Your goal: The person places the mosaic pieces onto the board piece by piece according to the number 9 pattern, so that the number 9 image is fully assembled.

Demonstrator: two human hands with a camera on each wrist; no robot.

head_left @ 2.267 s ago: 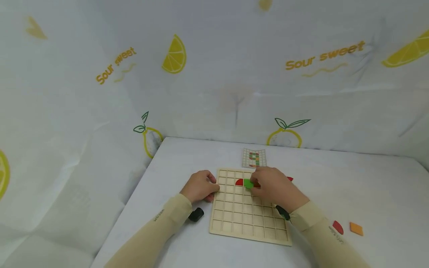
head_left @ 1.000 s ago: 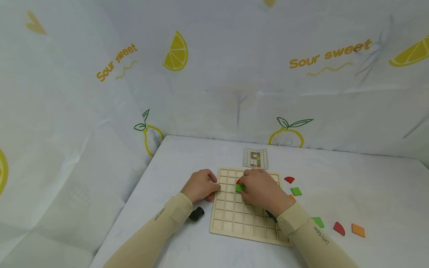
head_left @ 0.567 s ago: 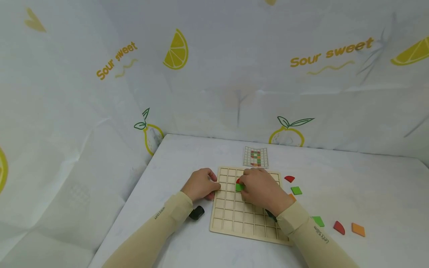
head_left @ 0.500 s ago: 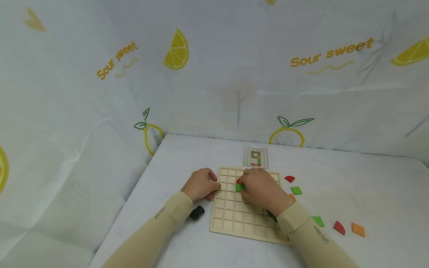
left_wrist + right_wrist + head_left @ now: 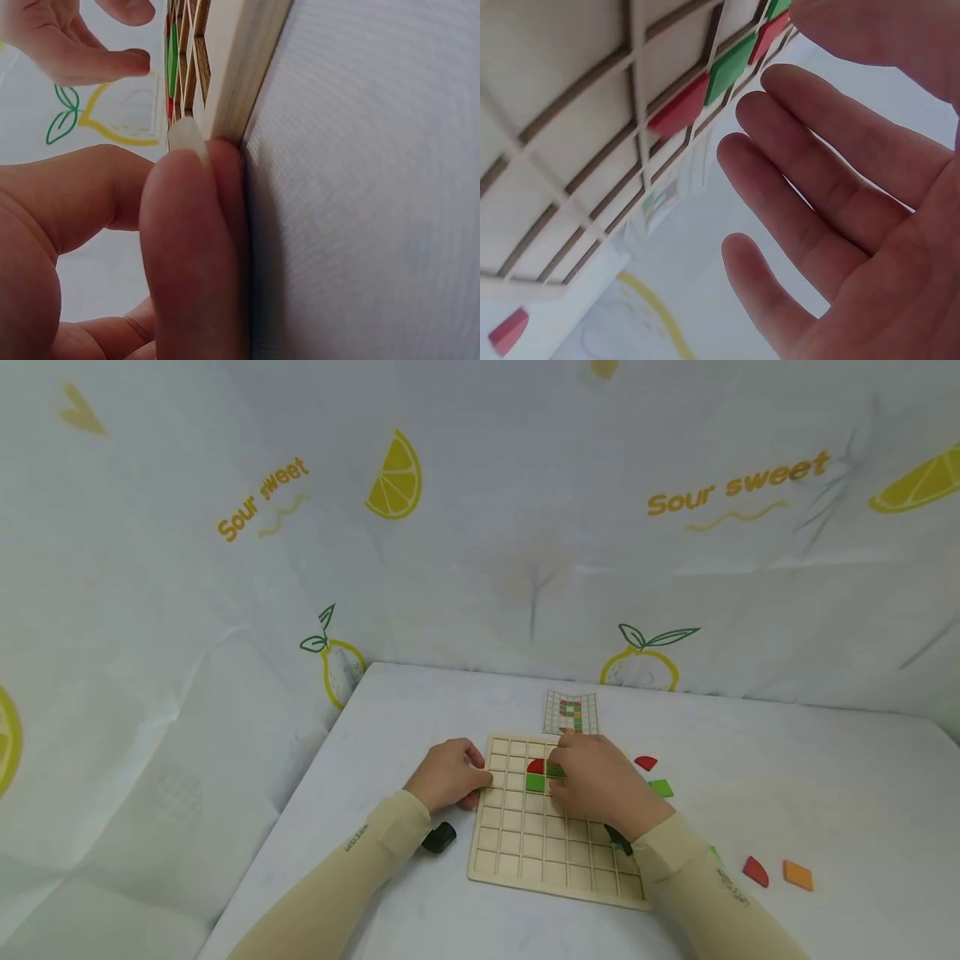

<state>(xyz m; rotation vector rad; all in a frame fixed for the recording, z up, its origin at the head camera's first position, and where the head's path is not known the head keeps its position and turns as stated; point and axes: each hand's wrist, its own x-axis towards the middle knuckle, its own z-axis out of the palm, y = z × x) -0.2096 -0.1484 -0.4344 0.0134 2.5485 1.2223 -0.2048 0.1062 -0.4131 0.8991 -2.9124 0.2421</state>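
A wooden grid board (image 5: pixel 517 843) lies on the white table. My left hand (image 5: pixel 447 774) grips its left edge, the thumb over the rim in the left wrist view. In the head view, a red quarter-circle tile (image 5: pixel 536 767) sits in a cell near the board's top, with a green square tile (image 5: pixel 536 782) below it. Another green square tile (image 5: pixel 555 771) is partly covered by my right hand (image 5: pixel 600 781). The right wrist view shows this hand's fingers (image 5: pixel 795 217) loosely extended, holding nothing. A second red tile (image 5: pixel 679 109) is also visible there on the board.
Behind the board stands a pattern card (image 5: pixel 572 713). Right of it lie a red quarter-circle (image 5: pixel 646 763), a green square (image 5: pixel 662 787), another red quarter-circle (image 5: pixel 756 871) and an orange square (image 5: pixel 798 875). A black object (image 5: pixel 439 837) is by the left wrist.
Over these frames a green square appeared below the red quarter-circle. My right hand was on it, and has since shifted right, uncovering it. My left hand stays at the board's edge.
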